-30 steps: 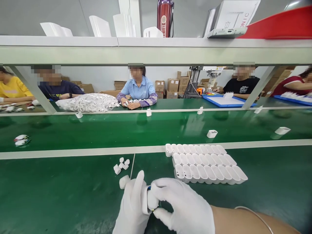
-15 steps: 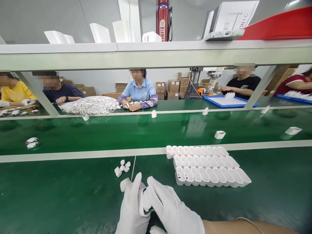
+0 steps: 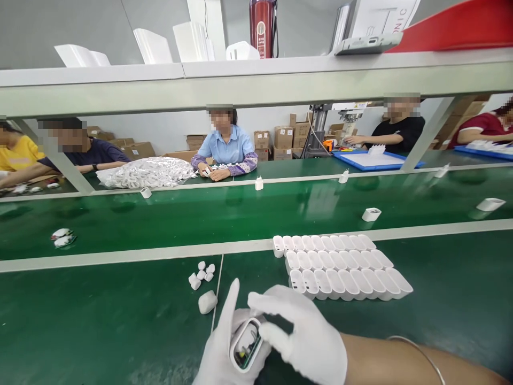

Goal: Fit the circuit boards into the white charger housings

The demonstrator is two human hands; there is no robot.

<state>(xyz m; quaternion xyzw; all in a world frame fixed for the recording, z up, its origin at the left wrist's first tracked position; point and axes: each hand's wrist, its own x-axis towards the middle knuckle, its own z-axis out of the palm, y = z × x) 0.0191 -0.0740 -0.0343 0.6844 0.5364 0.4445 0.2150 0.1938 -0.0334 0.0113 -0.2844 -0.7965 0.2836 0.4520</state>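
Observation:
In my left hand (image 3: 224, 347), a white charger housing (image 3: 234, 354) is held with its open end facing up toward me. Inside it sits a green circuit board (image 3: 253, 348) with small components and white padding. Curved over the right side of the housing, my right hand (image 3: 300, 331) has its thumb and forefinger apart. The thumb tip is at the housing's rim; whether it touches is hard to tell. Beyond my left hand lie a larger white lump (image 3: 207, 302) and several small white pieces (image 3: 201, 275).
Several rows of white open housings (image 3: 348, 283) stand at the right. Past a pale rail (image 3: 132, 258) runs a green conveyor belt (image 3: 192, 219) carrying spaced-out housings, plugs and circuit boards (image 3: 63, 238). A shelf beam (image 3: 224, 91) crosses above. Several co-workers sit on the far side, near a plastic bag (image 3: 148, 172).
The circuit board now sits within the housing, its open end turned to my view. My right hand's fingers have spread from their closed grip. Items on the belt have shifted right.

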